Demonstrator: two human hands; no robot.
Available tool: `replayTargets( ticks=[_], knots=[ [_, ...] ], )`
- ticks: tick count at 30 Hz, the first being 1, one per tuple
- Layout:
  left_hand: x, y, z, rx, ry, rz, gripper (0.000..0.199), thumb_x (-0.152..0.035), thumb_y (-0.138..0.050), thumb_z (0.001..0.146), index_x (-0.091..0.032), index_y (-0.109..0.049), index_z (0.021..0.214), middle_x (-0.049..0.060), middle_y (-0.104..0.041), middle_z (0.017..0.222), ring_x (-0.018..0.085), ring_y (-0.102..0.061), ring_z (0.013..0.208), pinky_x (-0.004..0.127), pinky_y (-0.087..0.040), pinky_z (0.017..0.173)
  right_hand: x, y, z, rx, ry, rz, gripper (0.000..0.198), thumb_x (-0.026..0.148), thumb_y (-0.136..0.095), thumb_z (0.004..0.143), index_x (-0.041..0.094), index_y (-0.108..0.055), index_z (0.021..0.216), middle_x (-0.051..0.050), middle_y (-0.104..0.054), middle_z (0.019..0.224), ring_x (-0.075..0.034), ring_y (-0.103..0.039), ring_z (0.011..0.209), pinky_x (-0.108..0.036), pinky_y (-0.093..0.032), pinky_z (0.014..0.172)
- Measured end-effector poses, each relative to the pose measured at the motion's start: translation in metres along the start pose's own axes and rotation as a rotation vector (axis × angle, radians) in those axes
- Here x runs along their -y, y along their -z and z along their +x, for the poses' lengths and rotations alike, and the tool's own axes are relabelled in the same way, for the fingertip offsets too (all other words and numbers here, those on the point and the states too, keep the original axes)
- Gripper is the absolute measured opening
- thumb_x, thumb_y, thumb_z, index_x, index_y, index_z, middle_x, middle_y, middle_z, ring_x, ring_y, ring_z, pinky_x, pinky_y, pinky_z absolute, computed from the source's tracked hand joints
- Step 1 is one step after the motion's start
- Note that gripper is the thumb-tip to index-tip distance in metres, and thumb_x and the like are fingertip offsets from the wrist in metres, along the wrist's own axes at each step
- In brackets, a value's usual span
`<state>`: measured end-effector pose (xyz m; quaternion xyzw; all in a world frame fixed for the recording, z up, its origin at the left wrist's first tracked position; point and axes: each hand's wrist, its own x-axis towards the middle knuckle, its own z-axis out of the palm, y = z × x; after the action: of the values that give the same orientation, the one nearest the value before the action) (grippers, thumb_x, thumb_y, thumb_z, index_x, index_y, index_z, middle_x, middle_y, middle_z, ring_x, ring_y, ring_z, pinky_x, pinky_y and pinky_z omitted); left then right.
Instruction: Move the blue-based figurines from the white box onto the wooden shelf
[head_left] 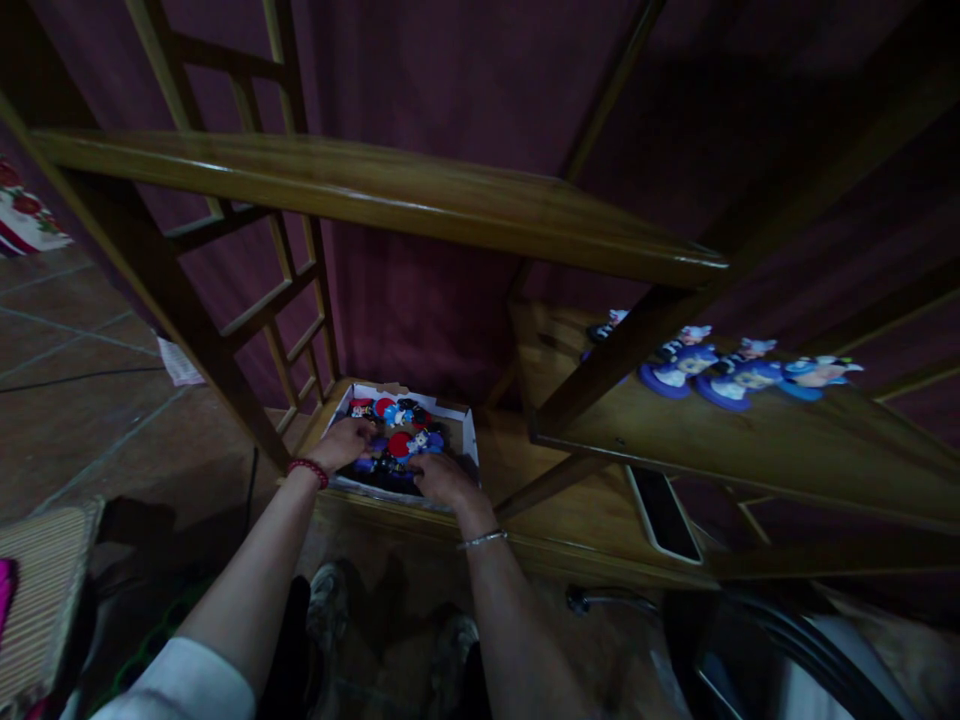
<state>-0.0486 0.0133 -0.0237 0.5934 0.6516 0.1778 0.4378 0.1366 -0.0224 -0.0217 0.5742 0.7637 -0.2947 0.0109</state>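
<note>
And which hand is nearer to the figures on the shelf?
Right hand: at the right side of the box, left of the shelf figures. The left hand is farther off, at the box's left side.

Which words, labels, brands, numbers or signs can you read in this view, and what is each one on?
None can be read.
White box: no legible lettering on its visible walls.
Figures in the box: too small and dim to read any marking.
Figures on the raised shelf: likewise too small and blurred.
White paper at left: too blurred to tell whether anything is printed.
</note>
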Motion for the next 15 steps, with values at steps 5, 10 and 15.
replayTargets(
  ticks=[5, 10, 15],
  knots=[
    [-0.015, 0.002, -0.016, 0.186, -0.111, 0.378, 0.028, -0.009, -0.044, 0.065, -0.016, -0.063, 0.084, 0.005, -0.064, 0.081, 0.015, -0.059, 0.072, 0.023, -0.044, 0.064, 0.0, -0.004, 0.003, 0.024, 0.034, 0.041, 0.035, 0.013, -0.049, 0.069, 0.021, -0.06, 0.1, -0.006, -0.062, 0.104, -0.018, -0.055, 0.098, -0.025, -0.04, 0.08],
    [-0.014, -0.003, -0.018, 0.258, -0.16, 0.463, 0.029, -0.01, -0.044, 0.064, -0.018, -0.065, 0.082, 0.004, -0.065, 0.084, 0.017, -0.057, 0.082, 0.023, -0.041, 0.071, -0.001, -0.007, 0.008, -0.012, 0.011, 0.1, 0.035, 0.012, -0.051, 0.066, 0.02, -0.06, 0.099, -0.005, -0.063, 0.1, -0.015, -0.056, 0.093, -0.021, -0.04, 0.077],
    [-0.005, -0.011, -0.008, 0.296, -0.243, 0.368, 0.035, -0.008, -0.041, 0.062, -0.017, -0.065, 0.086, 0.003, -0.066, 0.082, 0.016, -0.057, 0.081, 0.022, -0.041, 0.071, 0.0, -0.007, 0.009, -0.025, 0.006, 0.081, 0.031, 0.012, -0.052, 0.066, 0.02, -0.061, 0.095, -0.004, -0.063, 0.095, -0.016, -0.056, 0.088, -0.021, -0.04, 0.072]
  ],
)
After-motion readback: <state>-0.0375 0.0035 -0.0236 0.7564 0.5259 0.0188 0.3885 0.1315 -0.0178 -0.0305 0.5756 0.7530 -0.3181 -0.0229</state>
